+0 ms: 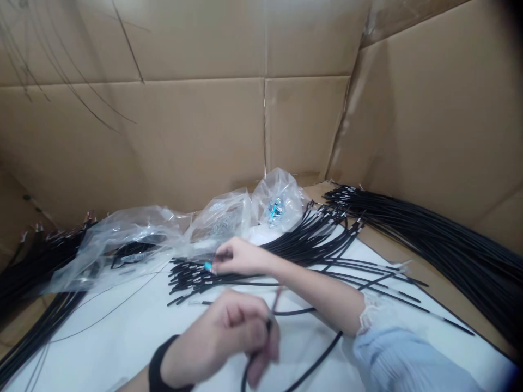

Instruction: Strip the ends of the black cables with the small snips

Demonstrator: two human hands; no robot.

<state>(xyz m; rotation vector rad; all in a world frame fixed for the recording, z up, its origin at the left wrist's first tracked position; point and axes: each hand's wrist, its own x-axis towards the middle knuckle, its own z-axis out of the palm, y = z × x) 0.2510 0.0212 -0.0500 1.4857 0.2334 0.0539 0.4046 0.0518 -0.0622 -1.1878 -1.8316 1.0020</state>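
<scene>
My left hand is closed round a black cable near the bottom of the view; a black band sits on that wrist. My right hand reaches left across the white table top. Its fingers pinch a small blue piece at the end of a cable, right beside a loose pile of black cables. The right forearm wears a light blue sleeve with a lace cuff.
Clear plastic bags lie behind the hands; one bag holds small blue parts. A thick bundle of black cables lies along the right, another bundle at the left. Cardboard walls close in the back and sides.
</scene>
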